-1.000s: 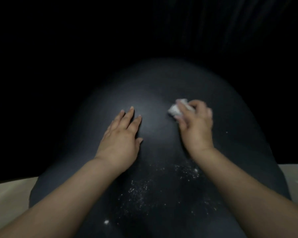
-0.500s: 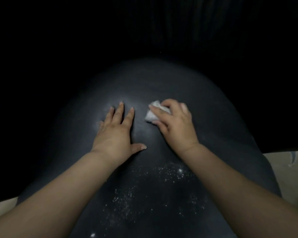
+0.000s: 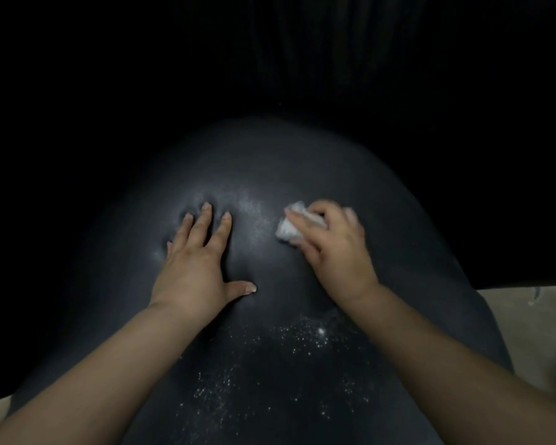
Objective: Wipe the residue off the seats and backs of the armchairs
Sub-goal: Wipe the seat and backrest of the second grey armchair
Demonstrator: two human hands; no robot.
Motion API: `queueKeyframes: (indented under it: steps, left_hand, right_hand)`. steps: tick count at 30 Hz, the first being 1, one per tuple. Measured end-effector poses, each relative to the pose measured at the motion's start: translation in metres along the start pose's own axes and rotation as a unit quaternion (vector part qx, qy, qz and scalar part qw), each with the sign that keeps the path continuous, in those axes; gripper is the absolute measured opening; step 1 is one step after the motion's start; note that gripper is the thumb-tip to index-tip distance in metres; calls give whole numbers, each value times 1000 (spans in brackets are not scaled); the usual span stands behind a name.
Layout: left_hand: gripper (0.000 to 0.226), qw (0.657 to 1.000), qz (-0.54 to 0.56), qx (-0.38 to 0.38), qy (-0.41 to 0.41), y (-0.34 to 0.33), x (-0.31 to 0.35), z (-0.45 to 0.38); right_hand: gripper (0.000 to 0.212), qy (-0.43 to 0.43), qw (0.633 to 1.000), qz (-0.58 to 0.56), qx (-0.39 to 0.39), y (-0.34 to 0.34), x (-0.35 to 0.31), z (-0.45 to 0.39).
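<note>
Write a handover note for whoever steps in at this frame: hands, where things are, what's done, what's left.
Left hand: flat, fingers spread, pressing into the dark chair cushion.
Right hand: grips a crumpled white wipe against the cushion, blurred as if mid-stroke.
Done: the cushion around the wipe shows only a faint haze, no specks.
Left: white specks scattered nearer the person, between the forearms, and more lower down. The rest of the chair is too dark to judge.

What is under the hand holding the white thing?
The right hand grips a crumpled white wipe against the dark armchair cushion. Any residue beneath is covered.
</note>
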State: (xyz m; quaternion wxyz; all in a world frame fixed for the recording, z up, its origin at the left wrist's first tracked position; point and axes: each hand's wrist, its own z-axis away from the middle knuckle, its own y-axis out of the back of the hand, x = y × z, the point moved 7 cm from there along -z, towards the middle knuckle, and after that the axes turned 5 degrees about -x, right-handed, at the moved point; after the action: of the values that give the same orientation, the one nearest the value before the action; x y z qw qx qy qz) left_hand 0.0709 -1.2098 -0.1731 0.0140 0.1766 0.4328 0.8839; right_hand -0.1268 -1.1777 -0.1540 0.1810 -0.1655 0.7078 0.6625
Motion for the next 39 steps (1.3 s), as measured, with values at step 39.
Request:
queueKeyframes:
  steps: [39]
  left_hand:
    - [82, 993, -58, 57, -84, 11, -12, 27]
  right_hand:
    - [42, -87, 994, -11, 61, 1, -21, 90]
